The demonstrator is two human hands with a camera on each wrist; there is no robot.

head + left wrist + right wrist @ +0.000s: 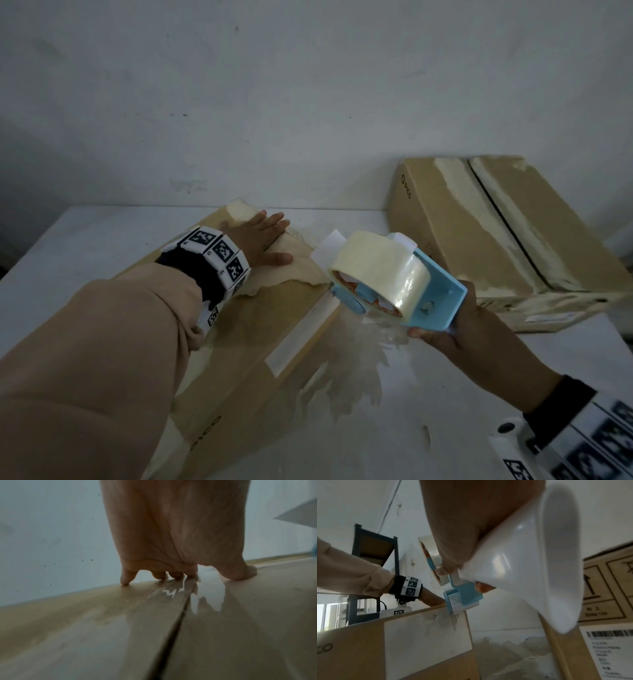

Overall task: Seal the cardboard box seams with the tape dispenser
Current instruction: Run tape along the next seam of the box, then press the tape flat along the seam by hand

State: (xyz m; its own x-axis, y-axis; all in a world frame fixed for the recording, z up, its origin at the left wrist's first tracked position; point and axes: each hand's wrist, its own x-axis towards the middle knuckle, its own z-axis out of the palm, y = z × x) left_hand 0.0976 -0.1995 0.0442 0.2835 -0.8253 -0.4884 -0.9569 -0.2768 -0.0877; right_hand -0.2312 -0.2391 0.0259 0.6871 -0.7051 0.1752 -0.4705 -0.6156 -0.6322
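Note:
A flat brown cardboard box [246, 346] lies on the white table, its centre seam [178, 620] showing dark under glossy tape. My left hand [260, 236] lies flat with straight fingers on the box's far end; in the left wrist view my left hand [171, 547] presses its fingertips on the top. My right hand [455, 329] grips the white handle of a blue tape dispenser [421, 294] carrying a clear tape roll [380, 267]. The dispenser hangs beside the box's right edge. In the right wrist view the tape dispenser [464, 599] has its blade end at the box's top corner.
A second taped cardboard box [493, 236] stands at the back right against the wall. Torn tape scraps [356, 359] cling to the table [85, 240] between the boxes. A dark metal shelf [373, 563] stands beyond the left arm.

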